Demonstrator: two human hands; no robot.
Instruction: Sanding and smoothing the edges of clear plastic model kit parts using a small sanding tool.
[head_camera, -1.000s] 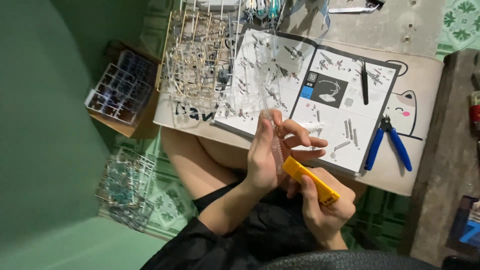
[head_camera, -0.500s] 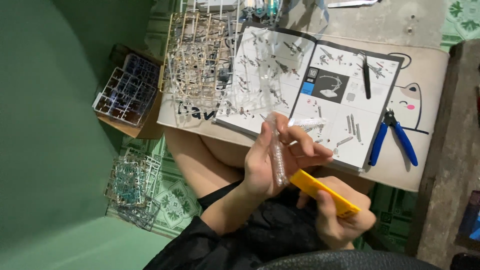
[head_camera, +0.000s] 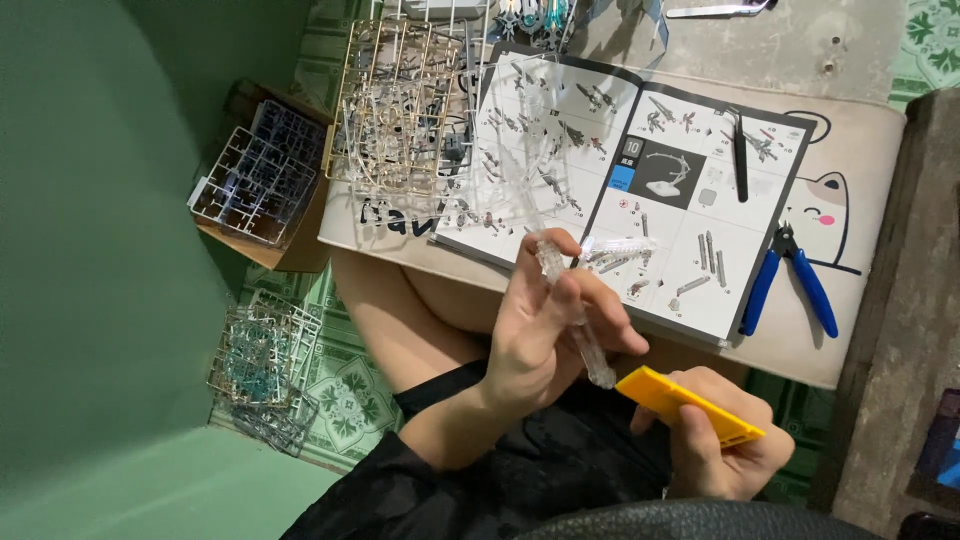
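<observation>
My left hand (head_camera: 545, 325) grips a long clear plastic model part (head_camera: 580, 325), held upright with its lower tip near a yellow flat tool (head_camera: 690, 405). My right hand (head_camera: 715, 445) holds that yellow tool, its pointed end touching or almost touching the clear part's lower end. Both hands hover over my lap, just in front of an open instruction booklet (head_camera: 640, 170) lying on a beige mat (head_camera: 860, 200).
Blue-handled nippers (head_camera: 790, 285) and black tweezers (head_camera: 740, 155) lie on the mat and booklet. Clear and gold part frames (head_camera: 400, 110) are stacked at the mat's left. A box of dark frames (head_camera: 255, 185) and loose clear frames (head_camera: 260, 365) sit on the floor. A dark wooden surface (head_camera: 915, 300) stands at right.
The clear part has turned more upright in my left hand. My right hand with the yellow tool moved lower and to the right, its tip now at the part's lower end.
</observation>
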